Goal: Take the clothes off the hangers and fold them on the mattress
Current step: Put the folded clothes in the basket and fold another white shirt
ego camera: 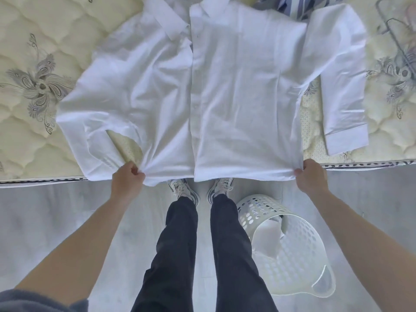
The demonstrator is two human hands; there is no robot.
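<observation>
White dress shirt (225, 91) is lying face-up on the mattress (33, 136); left hand (127, 177) and right hand (311, 176) are pinching its hem corners, needing even, taut pulling to flatten wrinkles.

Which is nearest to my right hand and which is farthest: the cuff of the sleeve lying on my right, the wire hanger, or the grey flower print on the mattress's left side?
Measured from the right hand in the head view:
1. Sleeve cuff: just beyond the hand, slightly right.
2. Wire hanger: far right, further back on the mattress.
3. Grey flower print: left side, past the left hand.
</observation>
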